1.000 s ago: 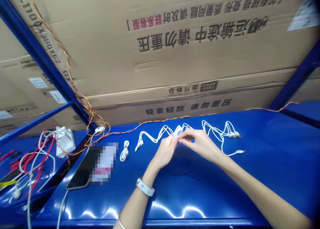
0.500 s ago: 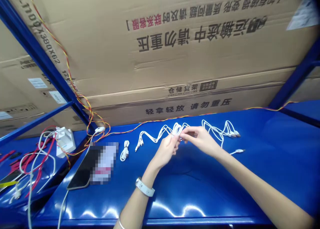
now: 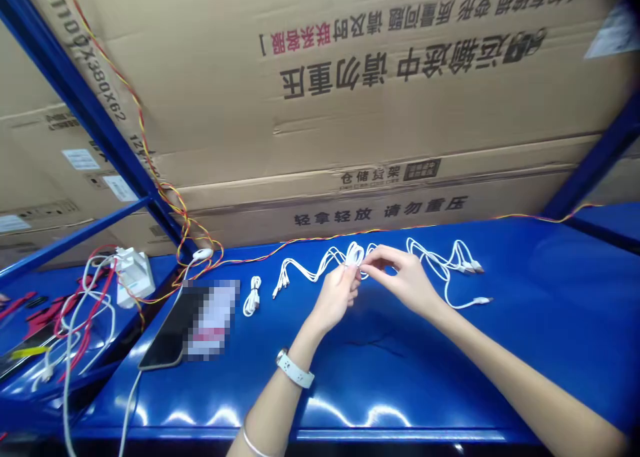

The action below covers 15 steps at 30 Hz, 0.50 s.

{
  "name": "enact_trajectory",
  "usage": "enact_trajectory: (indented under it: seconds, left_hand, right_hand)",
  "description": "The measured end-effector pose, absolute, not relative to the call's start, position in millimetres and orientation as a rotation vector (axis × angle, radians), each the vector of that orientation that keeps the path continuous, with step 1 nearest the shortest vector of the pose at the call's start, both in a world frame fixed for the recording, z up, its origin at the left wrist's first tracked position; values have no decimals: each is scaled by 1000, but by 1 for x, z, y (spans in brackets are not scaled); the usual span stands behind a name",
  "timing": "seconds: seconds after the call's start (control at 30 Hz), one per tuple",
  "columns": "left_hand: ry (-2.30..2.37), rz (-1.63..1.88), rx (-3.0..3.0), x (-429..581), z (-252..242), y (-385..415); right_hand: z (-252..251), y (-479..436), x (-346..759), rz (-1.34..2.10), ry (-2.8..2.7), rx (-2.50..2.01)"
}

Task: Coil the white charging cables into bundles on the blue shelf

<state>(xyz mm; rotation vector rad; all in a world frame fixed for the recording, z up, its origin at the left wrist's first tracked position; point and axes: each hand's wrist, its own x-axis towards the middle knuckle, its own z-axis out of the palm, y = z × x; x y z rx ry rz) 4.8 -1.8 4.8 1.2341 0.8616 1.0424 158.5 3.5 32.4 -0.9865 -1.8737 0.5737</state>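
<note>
Between left fingers, 1 white cable coil (gripped), right fingers pinched just beside.

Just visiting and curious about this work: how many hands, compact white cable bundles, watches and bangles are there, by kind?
Hands: 2 (left hand, right hand)
Compact white cable bundles: 2 (held coil, small lying bundle)
Watches: 1 (watch)
Bangles: 1 (bangle)
Total: 6

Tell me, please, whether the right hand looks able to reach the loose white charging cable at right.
Probably yes: the white charging cable lies on the blue shelf beside the right hand, nothing visible between them, though it is busy at the coiled white cable in the left hand.
</note>
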Motion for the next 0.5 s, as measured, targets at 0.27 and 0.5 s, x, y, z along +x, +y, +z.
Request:
enact_trajectory:
  seconds: [0.27,0.5]
  left_hand:
    - [857,1047,1333,6,7,-5]
    - [989,1094,1322,7,7,-7]
  right_hand:
    - [32,6,157,987,-1722,-972]
    - [29,5,152,1224,-1638,-1012]
